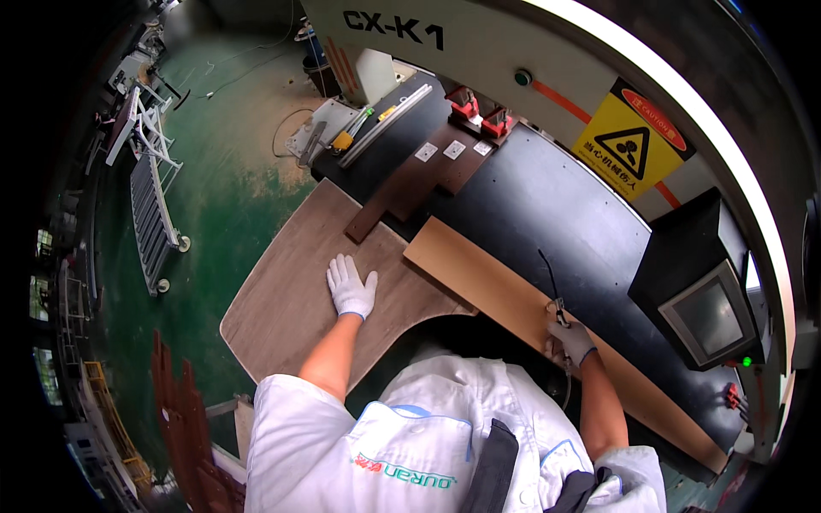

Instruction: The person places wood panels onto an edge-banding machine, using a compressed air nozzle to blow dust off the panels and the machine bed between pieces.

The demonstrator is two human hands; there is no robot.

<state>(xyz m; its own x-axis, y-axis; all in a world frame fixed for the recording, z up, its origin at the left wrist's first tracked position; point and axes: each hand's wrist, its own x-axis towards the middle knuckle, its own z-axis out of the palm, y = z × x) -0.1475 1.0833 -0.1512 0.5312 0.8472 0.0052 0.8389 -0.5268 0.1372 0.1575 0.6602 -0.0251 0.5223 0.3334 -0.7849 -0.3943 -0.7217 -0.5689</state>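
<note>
My left hand (351, 289), in a white glove, lies flat with fingers spread on a large grey-brown wood-grain board (295, 265). The board has a rounded outer edge and a concave curve on the side near my body. My right hand (571, 342), also gloved, is closed around what looks like an air blow gun (559, 313) with a thin dark nozzle. A hose hangs below that hand. Beneath it runs a long light-brown strip of board (487, 272), whose far end meets the wood-grain board. The fingertips of my right hand are partly hidden.
Behind the strip lies a black machine table (556, 205), with a dark brown template (419, 175) under red clamps (479, 115). A monitor (705, 312) stands at right beneath a machine beam. Brown panels (184, 419) stand lower left; a roller conveyor (152, 222) is on the green floor.
</note>
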